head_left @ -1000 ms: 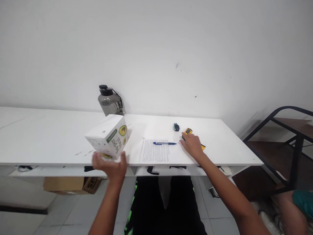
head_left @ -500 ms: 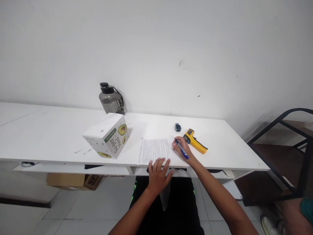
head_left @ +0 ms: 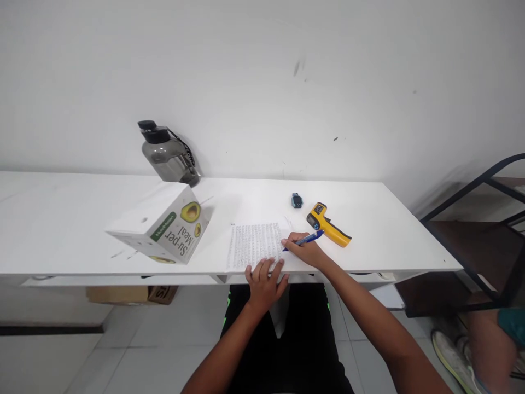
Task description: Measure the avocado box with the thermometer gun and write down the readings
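A sheet of paper (head_left: 256, 243) covered in handwritten lines lies near the table's front edge. Fingers spread, my left hand (head_left: 266, 282) rests over the paper's lower edge. My right hand (head_left: 305, 249) is closed round a blue pen (head_left: 314, 237), its tip down at the paper's right side. Just beyond that hand lies a yellow infrared thermometer (head_left: 330, 225). A small dark digital watch (head_left: 297, 201) is farther back, to the thermometer's left.
A white box with avocado pictures (head_left: 164, 224) stands left of the paper, with a grey water bottle (head_left: 170, 156) behind it against the wall. Shelves below the white table (head_left: 74, 219) hold items. At right are a dark metal rack (head_left: 467, 251) and another person's leg (head_left: 490, 345).
My right hand has moved down along the paper's right side, and the pen has tilted to point down-left. The view has shifted somewhat. My left hand stays on the paper.
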`<state>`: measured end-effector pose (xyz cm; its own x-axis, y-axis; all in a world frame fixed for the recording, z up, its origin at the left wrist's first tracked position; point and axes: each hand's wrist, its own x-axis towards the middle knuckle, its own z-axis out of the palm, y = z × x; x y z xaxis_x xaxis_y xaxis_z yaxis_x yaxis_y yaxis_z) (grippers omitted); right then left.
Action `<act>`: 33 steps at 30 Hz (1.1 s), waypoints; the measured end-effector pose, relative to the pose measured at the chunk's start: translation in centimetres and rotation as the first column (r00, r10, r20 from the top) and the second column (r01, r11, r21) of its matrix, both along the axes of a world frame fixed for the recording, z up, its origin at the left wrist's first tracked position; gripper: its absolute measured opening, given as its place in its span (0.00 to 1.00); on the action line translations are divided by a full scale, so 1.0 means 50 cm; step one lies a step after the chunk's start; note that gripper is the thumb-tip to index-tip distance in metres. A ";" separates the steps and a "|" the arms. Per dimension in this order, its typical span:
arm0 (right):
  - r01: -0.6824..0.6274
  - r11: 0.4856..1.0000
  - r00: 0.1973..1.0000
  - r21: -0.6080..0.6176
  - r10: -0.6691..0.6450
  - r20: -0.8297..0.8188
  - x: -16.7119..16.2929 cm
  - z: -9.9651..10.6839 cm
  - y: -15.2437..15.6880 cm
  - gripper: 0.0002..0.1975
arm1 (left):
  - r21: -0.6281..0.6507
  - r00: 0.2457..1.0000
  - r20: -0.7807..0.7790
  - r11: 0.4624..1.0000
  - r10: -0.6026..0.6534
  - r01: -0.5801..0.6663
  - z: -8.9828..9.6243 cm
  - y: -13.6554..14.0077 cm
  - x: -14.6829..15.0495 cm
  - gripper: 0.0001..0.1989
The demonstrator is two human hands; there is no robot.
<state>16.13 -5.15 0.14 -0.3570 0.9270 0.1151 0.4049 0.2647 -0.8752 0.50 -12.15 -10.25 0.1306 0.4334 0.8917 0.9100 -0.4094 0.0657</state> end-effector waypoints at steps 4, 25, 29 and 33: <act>0.001 1.000 1.000 0.026 -0.002 0.023 0.001 0.001 0.000 0.16 | 0.003 1.000 -0.003 1.000 0.000 0.000 0.001 0.001 0.002 0.16; 0.030 0.998 0.999 0.062 -0.033 0.040 -0.005 0.000 -0.001 0.14 | -0.026 1.000 0.010 1.000 0.013 -0.012 0.004 -0.006 0.005 0.17; 0.046 0.997 0.998 0.068 -0.049 0.046 -0.006 0.003 -0.002 0.14 | -0.026 1.000 0.013 1.000 0.005 -0.004 0.004 -0.005 0.005 0.17; 0.021 0.999 0.999 0.044 -0.023 0.042 -0.004 0.000 -0.001 0.14 | -0.034 1.000 0.025 0.999 0.005 -0.004 0.003 -0.005 0.005 0.17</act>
